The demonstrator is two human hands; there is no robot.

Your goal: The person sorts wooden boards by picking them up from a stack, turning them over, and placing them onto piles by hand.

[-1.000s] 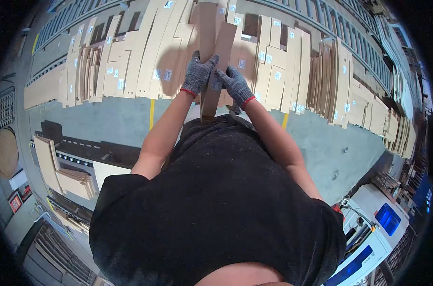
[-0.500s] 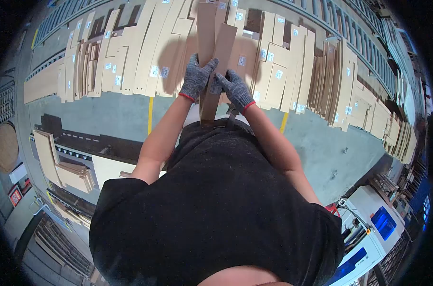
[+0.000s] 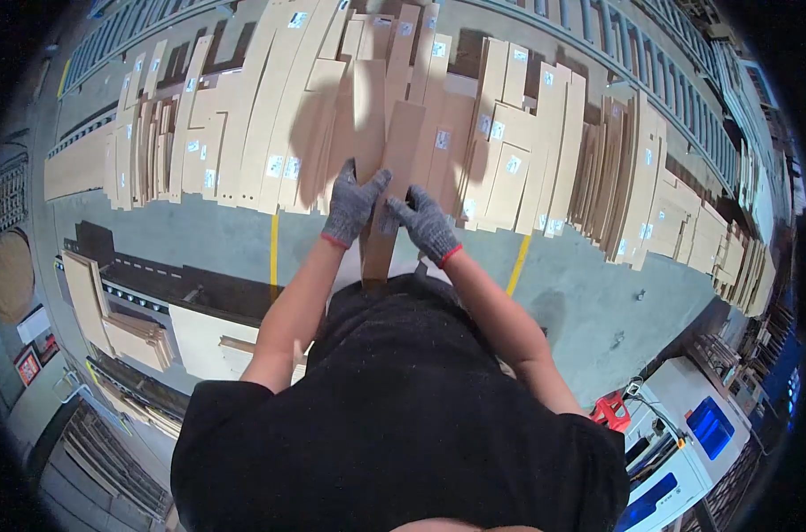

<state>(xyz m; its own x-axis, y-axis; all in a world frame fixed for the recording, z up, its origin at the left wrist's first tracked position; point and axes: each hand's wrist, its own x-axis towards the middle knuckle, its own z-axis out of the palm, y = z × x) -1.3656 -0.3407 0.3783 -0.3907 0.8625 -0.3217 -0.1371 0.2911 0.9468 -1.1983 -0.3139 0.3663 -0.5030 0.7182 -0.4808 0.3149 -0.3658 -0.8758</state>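
Two long, narrow wooden boards are held in front of my body, their near ends close to my waist. The left board [image 3: 368, 97] and the right board [image 3: 404, 137] overlap at the lower part and fan slightly apart at the far end. My left hand [image 3: 354, 202], in a grey glove with a red cuff, is closed around the left edge with its thumb across the boards. My right hand [image 3: 425, 226], gloved alike, grips the right board's edge near a pale label. Its fingertips underneath are hidden.
Many labelled flat panels [image 3: 274, 115] lie side by side across the roller conveyor [image 3: 633, 53] ahead. Yellow lines [image 3: 274, 253] mark the grey floor. Behind me on the left are stacked panels [image 3: 137, 332] by another conveyor; a white machine [image 3: 687, 426] stands at right.
Both hands and the two boards have come lower in the view, nearer my body. The grip stays on the boards. The camera view has tilted slightly.
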